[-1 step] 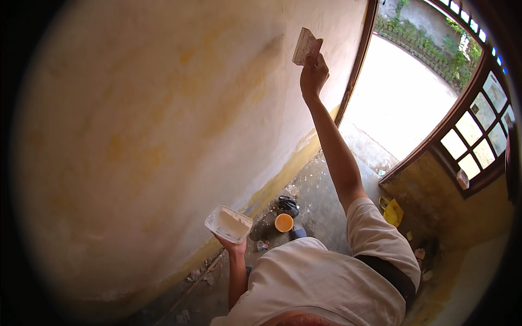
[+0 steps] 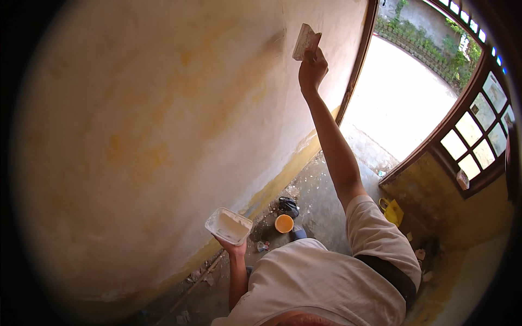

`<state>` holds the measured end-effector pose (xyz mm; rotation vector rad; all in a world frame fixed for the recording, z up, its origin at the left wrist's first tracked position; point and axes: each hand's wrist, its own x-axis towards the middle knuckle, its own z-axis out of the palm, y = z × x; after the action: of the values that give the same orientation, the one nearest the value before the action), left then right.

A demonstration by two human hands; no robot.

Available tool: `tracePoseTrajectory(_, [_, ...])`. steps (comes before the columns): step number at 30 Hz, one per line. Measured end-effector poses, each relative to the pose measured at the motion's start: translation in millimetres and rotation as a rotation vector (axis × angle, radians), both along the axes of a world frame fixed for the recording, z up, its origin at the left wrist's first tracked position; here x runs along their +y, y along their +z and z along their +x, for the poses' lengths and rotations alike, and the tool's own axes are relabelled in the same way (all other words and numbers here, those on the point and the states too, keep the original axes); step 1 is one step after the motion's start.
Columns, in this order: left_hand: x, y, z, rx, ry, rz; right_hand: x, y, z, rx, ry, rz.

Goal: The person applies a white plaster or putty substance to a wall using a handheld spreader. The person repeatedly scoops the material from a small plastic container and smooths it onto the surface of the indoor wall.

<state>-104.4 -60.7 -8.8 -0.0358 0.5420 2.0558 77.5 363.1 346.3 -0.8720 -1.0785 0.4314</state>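
My right hand (image 2: 314, 71) is raised at arm's length, its fingers closed round a flat, whitish putty scraper (image 2: 304, 42). The scraper's long edge is at the plastered wall (image 2: 163, 136); whether it touches cannot be made out. Lower down, my left hand (image 2: 234, 248) holds up a rectangular plastic tub (image 2: 213, 221) from beneath, close to the wall. White paste (image 2: 232, 226) lies inside the tub. Yellowish patches show through the whitish coat on the wall.
An orange bucket (image 2: 284, 223) and a black bag-like item (image 2: 289, 206) stand on the floor near my feet. Debris lies along the wall's base. Beyond are a bright doorway (image 2: 405, 98), a paned window (image 2: 476, 133) and a yellow bag (image 2: 392, 212).
My right hand and the scraper have moved slightly up along the wall. My left hand and the tub have stayed nearly in place.
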Motion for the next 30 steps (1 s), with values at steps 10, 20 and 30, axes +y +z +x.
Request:
tracePoseTrajectory(10, [-1,29,5,0.069,0.089,-0.137,-187,-75,-112,-0.351,0.426,0.55])
tracePoseTrajectory(20, [7,57,16,0.234,-0.005,-0.249,-302,-228,-35,-0.663,0.882,-0.289])
tracePoseTrajectory(30, [30,37,51,0.206,-0.07,-0.24,-286,-252,-25,-0.712,0.943,-0.223])
